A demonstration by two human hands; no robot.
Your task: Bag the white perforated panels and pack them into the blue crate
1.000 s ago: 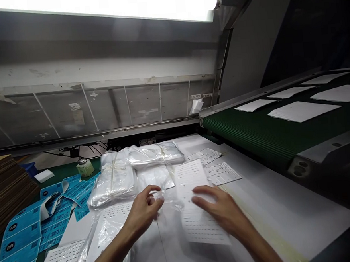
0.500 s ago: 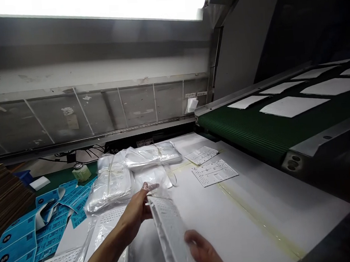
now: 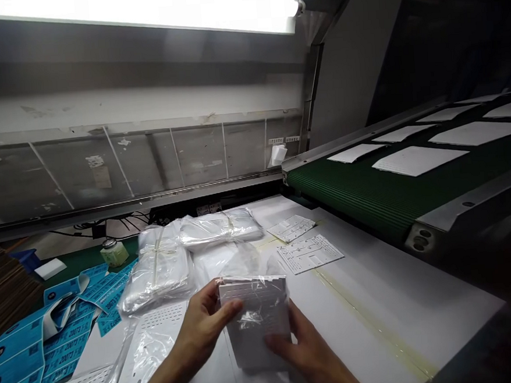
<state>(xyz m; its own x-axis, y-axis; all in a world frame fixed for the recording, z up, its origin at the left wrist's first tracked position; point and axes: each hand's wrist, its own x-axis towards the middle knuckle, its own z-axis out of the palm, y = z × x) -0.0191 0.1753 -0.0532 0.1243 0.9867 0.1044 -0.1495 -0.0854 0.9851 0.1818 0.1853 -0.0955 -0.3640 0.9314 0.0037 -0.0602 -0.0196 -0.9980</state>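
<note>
Conveyor belt (image 3: 344, 203), green and ribbed, runs off at the upper right, carrying flat white pieces (image 3: 419, 161) set apart from one another, probably so that none overlap. Below it, a white sheet (image 3: 384, 281) covers much of the desk (image 3: 130, 247), likely as a smooth working surface; a strip of yellowish tape (image 3: 369, 319) across it seems to pin it down. Blue label strips (image 3: 17, 360) lie loosely folded at the left. Beside them sit two bundles of clear plastic, one upright-lying (image 3: 160, 271) and one crosswise (image 3: 220, 226), each bound around the middle, presumably because such slick film would slide apart. Nearer the person, a white packet (image 3: 256, 328) is held over the sheet; glare on its face suggests clear wrapping. The left hand (image 3: 203, 320) is partly closed at its upper left, thumb on the face and fingers behind. The right hand (image 3: 298, 337) pinches the lower right, its thumb lying across the face; gripping both edges probably keeps the contents square. Two printed cards (image 3: 310, 253) rest beyond, close together. Smallest is a lidded jar (image 3: 114, 252) behind the labels.
</note>
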